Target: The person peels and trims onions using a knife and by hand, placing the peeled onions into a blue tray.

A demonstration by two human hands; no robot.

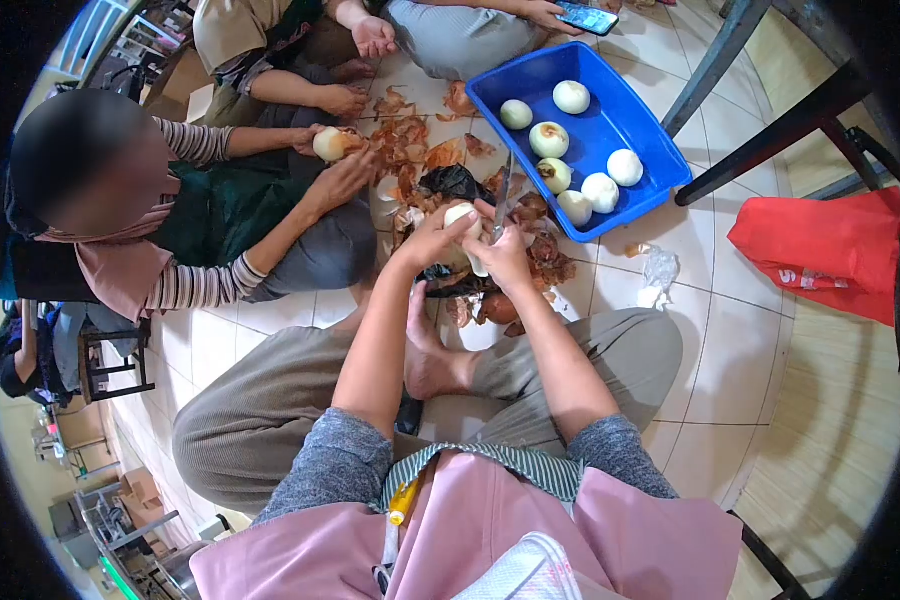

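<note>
My left hand [432,243] is closed around a pale peeled onion [460,214], held above the scraps on the floor. A knife [505,197] is gripped in my right hand [507,258], its blade pointing up and away from me beside the onion. A pale strip of onion layer hangs between my hands. Beneath them lies a heap of brown onion skins [550,262] with dark plastic among it. Beyond my right hand, several peeled onions [600,190] sit in a blue tub [618,226], some with brown patches.
At my left, a seated person [270,220] holds a partly peeled onion [332,144]. Other people sit farther off, one holding a phone [586,18]. To the right are a red bag [820,250], dark metal legs [770,140] and a crumpled clear plastic bag [659,272].
</note>
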